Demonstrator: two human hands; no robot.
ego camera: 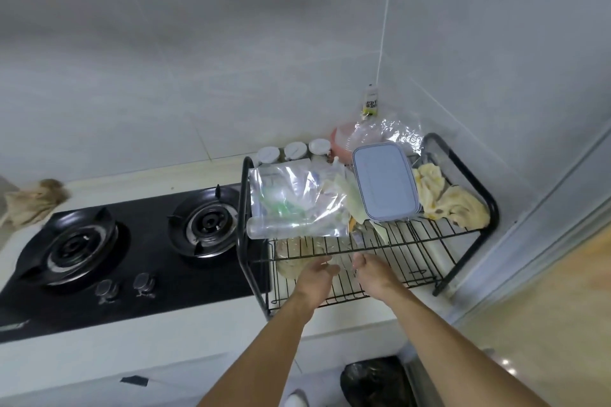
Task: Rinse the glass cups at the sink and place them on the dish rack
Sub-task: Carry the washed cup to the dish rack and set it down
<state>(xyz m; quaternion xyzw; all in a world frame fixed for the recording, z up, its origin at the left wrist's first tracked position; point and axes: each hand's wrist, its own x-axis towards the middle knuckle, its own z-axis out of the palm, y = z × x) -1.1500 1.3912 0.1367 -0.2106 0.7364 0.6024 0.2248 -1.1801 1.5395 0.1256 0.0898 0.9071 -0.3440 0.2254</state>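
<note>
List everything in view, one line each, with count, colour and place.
Stove: one, black, counter left.
Dish rack: one, black, right of stove.
Plastic bag: one, clear, rack top shelf.
Lidded box: one, pale blue, top shelf.
Cloth: one, yellow, top shelf right.
Jars: three, white lids, behind rack.
Rag: one, beige, far left.
Bin bag: one, black, floor.
Glass cups: count unclear, clear, lower shelf.
Left hand: one, lower shelf, grip unclear.
Right hand: one, lower shelf, grip unclear.
</note>
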